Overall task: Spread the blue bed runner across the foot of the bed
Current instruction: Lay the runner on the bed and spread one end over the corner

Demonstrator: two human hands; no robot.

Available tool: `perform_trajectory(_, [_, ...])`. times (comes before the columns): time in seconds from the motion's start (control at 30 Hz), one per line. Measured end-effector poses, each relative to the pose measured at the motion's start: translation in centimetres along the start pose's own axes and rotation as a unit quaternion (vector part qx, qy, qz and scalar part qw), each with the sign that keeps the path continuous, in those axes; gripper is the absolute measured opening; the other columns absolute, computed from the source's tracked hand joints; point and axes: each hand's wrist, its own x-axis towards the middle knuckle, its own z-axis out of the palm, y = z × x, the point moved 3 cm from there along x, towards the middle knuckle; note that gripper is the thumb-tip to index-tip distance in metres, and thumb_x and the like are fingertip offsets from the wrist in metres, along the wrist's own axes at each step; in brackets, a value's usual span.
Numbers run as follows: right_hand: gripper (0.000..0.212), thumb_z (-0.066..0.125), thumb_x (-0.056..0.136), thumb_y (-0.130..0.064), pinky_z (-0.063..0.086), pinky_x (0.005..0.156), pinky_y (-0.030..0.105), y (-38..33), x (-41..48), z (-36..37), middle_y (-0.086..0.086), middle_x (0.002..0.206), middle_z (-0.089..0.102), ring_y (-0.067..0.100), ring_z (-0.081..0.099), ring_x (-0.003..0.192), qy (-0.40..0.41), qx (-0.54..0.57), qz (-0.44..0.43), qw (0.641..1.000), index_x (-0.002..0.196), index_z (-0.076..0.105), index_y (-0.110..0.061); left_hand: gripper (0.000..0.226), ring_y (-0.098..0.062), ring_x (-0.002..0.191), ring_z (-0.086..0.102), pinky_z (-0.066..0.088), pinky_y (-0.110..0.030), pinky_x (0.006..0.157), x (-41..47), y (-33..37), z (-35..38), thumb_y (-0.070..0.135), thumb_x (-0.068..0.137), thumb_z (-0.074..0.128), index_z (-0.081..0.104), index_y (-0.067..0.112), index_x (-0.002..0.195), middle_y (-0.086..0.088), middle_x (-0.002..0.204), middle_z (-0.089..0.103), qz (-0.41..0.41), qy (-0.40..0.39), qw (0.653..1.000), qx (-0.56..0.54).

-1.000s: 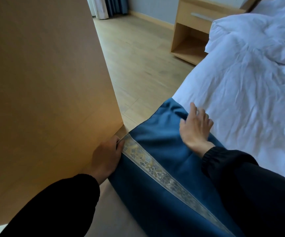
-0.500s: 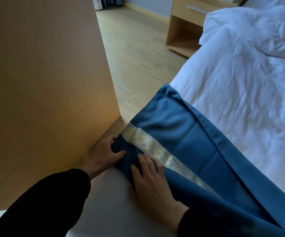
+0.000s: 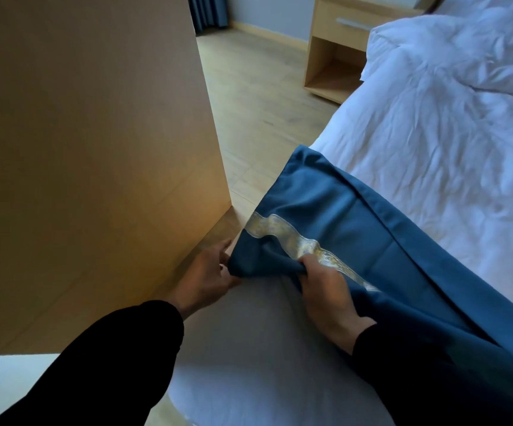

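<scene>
White-sheeted bed, blue runner over its near corner, crumpled white duvet farther up

A tall wooden panel stands left; pale plank floor runs to a nightstand and blue curtains.

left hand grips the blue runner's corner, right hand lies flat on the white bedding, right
Not quite: in the head view the right hand also grips the blue fabric bed runner with the pale gold band, beside the left hand, not flat on the white bedding.
</scene>
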Motion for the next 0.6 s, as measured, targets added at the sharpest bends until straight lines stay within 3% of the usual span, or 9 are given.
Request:
perform_trajectory(0.1, [0.016,0.055,0.092,-0.027,0.043,0.061,0.039,-1.4,0.4,-0.7,0.016,0.082,0.069,0.038,0.062,0.076,0.013,-0.028,-0.034,0.999,0.102,0.057,-0.014,0.077,-0.012,0.086,0.063,0.052,-0.03,0.082,-0.4,-0.8,-1.2,0.016,0.073,0.078,0.038,0.007,0.138,0.0,0.093,0.067,-0.022,0.054,0.997,-0.045])
perform_trajectory(0.2, [0.031,0.057,0.091,-0.038,0.046,0.073,0.038,-2.9,0.4,-0.1,0.008,0.098,0.068,0.033,0.06,0.089,-0.051,-0.047,-0.022,0.997,0.114,0.053,-0.018,0.06,-0.009,0.075,0.064,0.052,-0.018,0.065,0.1,-1.1,-3.3,0.01,0.076,0.074,0.047,0.005,0.13,-0.002,0.083,0.067,-0.051,0.088,0.99,-0.097])
perform_trajectory(0.27, [0.023,0.056,0.092,-0.038,0.041,0.071,0.034,-3.9,0.2,1.0,0.002,0.095,0.063,0.023,0.056,0.085,-0.109,-0.032,-0.036,0.993,0.099,0.056,-0.016,0.053,-0.01,0.074,0.064,0.052,-0.015,0.062,0.4,-0.7,-4.6,0.002,0.079,0.069,0.047,0.003,0.127,-0.002,0.08,0.065,-0.043,0.075,0.989,-0.118])
perform_trajectory(0.37, [0.025,0.05,0.096,-0.034,0.038,0.066,0.034,-5.2,0.7,1.5,0.0,0.081,0.058,0.019,0.052,0.074,-0.147,-0.007,-0.029,0.989,0.082,0.055,-0.013,0.052,-0.025,0.091,0.064,0.056,-0.029,0.078,0.6,-1.3,-6.1,-0.001,0.082,0.063,0.044,0.0,0.131,-0.016,0.095,0.064,-0.031,0.059,0.989,-0.13])
perform_trajectory(0.47, [0.029,0.041,0.099,-0.035,0.045,0.069,0.037,-6.2,1.6,0.9,0.004,0.078,0.062,0.022,0.056,0.073,-0.142,0.01,-0.006,0.99,0.079,0.053,-0.016,0.045,-0.025,0.1,0.059,0.056,-0.036,0.082,0.5,-1.8,-7.4,0.004,0.089,0.056,0.043,0.005,0.132,-0.012,0.102,0.059,-0.021,0.04,0.988,-0.145])
perform_trajectory(0.6, [0.028,0.037,0.099,-0.037,0.043,0.069,0.037,-7.1,2.1,0.6,0.003,0.08,0.063,0.024,0.056,0.074,-0.089,-0.044,-0.051,0.994,0.08,0.049,-0.02,0.037,-0.022,0.099,0.059,0.055,-0.037,0.083,1.3,-1.9,-8.6,0.007,0.09,0.055,0.052,0.01,0.127,-0.006,0.103,0.059,0.016,0.043,0.989,-0.137])
